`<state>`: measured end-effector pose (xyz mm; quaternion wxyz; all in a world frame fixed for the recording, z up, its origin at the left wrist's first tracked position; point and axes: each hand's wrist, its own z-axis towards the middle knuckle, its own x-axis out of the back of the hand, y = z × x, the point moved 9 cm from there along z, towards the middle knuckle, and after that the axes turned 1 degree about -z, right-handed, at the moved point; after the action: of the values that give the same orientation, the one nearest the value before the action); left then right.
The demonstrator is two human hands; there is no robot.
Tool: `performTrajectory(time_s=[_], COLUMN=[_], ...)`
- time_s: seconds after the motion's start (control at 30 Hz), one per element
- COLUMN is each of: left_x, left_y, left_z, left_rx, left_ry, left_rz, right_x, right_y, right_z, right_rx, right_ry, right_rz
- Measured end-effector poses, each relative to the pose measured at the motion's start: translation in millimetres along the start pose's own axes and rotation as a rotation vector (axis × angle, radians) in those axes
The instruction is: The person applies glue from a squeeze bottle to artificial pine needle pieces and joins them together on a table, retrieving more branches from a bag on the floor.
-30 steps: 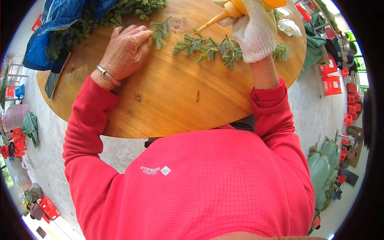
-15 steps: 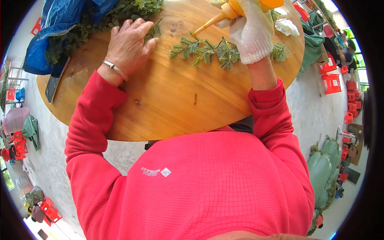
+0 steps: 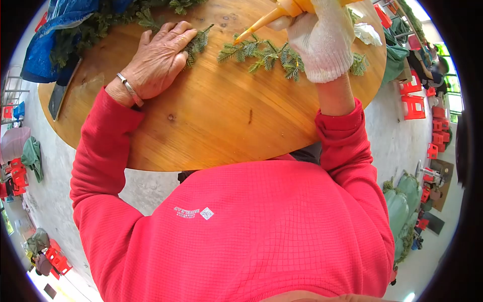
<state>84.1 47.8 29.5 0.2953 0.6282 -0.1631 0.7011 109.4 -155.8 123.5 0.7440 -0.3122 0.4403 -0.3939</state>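
Note:
My left hand [image 3: 158, 63] is bare and wears a bracelet. Its fingers curl over a green fir sprig [image 3: 200, 43] on the wooden table, the thumb close to the sprig's lower end. My right hand [image 3: 327, 43], in a white knit glove, grips an orange squeeze bottle [image 3: 292, 7] with a long tapered nozzle. The nozzle tip points down and left, at the left end of a row of fir sprigs [image 3: 269, 55] on the table. My glove and wrist cover part of that row. The bottle's upper part runs out of view.
More fir greenery [image 3: 100, 35] lies at the table's upper left beside blue plastic sheeting [image 3: 37, 55]. A dark flat object [image 3: 63, 95] rests near the left edge. Crumpled white material [image 3: 368, 34] sits at the right. Red stools [image 3: 413, 106] and green bundles [image 3: 395, 211] stand on the floor.
My left hand has drawn its fingers in over the sprig, and more of the sprig shows to the right of it. The bottle's nozzle has shifted slightly left.

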Motion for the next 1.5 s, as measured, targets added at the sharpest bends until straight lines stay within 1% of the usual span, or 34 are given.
performTrajectory(time_s=[0.07, 0.13, 0.17, 0.27, 0.33, 0.43, 0.53, 0.57, 0.63, 0.67, 0.73, 0.77, 0.8, 0.87, 0.9, 0.93, 1.03, 1.17, 1.23, 1.27, 1.37, 1.47, 1.5], left_x=[0, -1, 2, 13, 26, 29, 43, 51, 69, 74, 75, 74, 64, 44, 34, 20, 9, -3, -4, -3, 0, 1, 1], left_y=[-2, -3, -3, 0, 4, 4, 8, 14, 26, 32, 41, 44, 43, 36, 32, 22, 6, 1, 7, 8, 9, 4, 3], left_z=[0, 1, 1, -2, -5, -7, -7, -8, -10, -8, -4, -2, 0, 6, 9, 12, 17, 14, 11, 10, 10, 15, 16], left_rx=[-0.004, 0.018, -0.003, -0.059, -0.089, -0.125, -0.127, -0.153, -0.207, -0.255, -0.352, -0.401, -0.422, -0.426, -0.427, -0.382, -0.305, -0.248, -0.211, -0.217, -0.239, -0.268, -0.279], left_ry=[0.023, 0.045, 0.087, 0.217, 0.305, 0.308, 0.342, 0.382, 0.458, 0.462, 0.415, 0.392, 0.318, 0.240, 0.200, 0.099, 0.056, 0.095, 0.097, 0.083, 0.051, 0.050, 0.058], left_rz=[-0.040, -0.077, -0.087, -0.111, -0.121, -0.073, -0.166, -0.126, -0.048, -0.029, -0.066, -0.085, -0.096, -0.088, -0.085, -0.078, -0.268, -0.228, -0.161, -0.176, -0.220, -0.270, -0.294], right_x=[-19, -20, -19, -20, -16, -11, -17, -21, -17, -15, -23, -20, -20, -11, -10, -10, -8, 1, -3, -6, -13, -10, -12], right_y=[-7, 6, 12, 16, 22, 24, 17, 14, 10, 9, 18, 16, 13, -4, -2, -1, 5, 15, 19, 20, 16, 16, 16], right_z=[-4, 0, 2, 4, 3, 3, 3, 3, 1, 0, 10, 10, 11, 7, 6, 6, 5, 6, 4, 3, 2, 2, 2], right_rx=[-0.027, -0.077, -0.100, -0.073, -0.094, -0.073, -0.052, -0.049, -0.048, -0.048, -0.008, 0.019, 0.046, 0.104, 0.092, 0.081, 0.033, 0.033, -0.035, -0.070, -0.079, -0.074, -0.077], right_ry=[0.000, 0.043, 0.065, 0.002, 0.007, -0.019, -0.103, -0.138, -0.063, -0.026, -0.235, -0.246, -0.257, -0.084, -0.096, -0.109, -0.092, -0.022, -0.014, -0.012, -0.002, 0.021, 0.011], right_rz=[-0.032, 0.020, 0.046, 0.049, 0.089, 0.116, 0.152, 0.171, 0.119, 0.094, 0.578, 0.574, 0.570, 0.070, 0.067, 0.064, 0.099, 0.127, 0.170, 0.192, 0.064, 0.005, 0.029])
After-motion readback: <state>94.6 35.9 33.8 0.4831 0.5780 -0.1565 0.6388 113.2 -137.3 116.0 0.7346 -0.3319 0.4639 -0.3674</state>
